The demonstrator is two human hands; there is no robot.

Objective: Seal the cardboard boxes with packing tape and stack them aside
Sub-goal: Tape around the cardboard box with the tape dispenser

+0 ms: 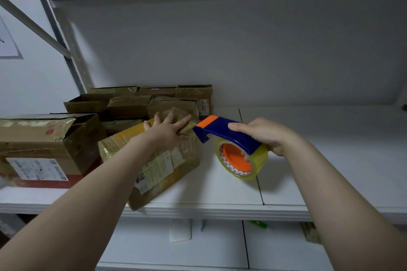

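A taped cardboard box [154,167] with shipping labels lies on the white shelf [220,207], near its front edge. My left hand [169,130] rests flat on the box's top far corner, fingers spread. My right hand [266,135] grips a blue and orange tape dispenser [222,131] that carries a roll of clear tape [242,160]. The dispenser's orange nose hovers just right of the box's top corner, close to my left fingertips.
Several more cardboard boxes [141,103] are stacked at the shelf's back left. A larger box [44,145] with a loose flap stands at the left. The shelf's right half is bare white board. A lower shelf [176,246] holds small items.
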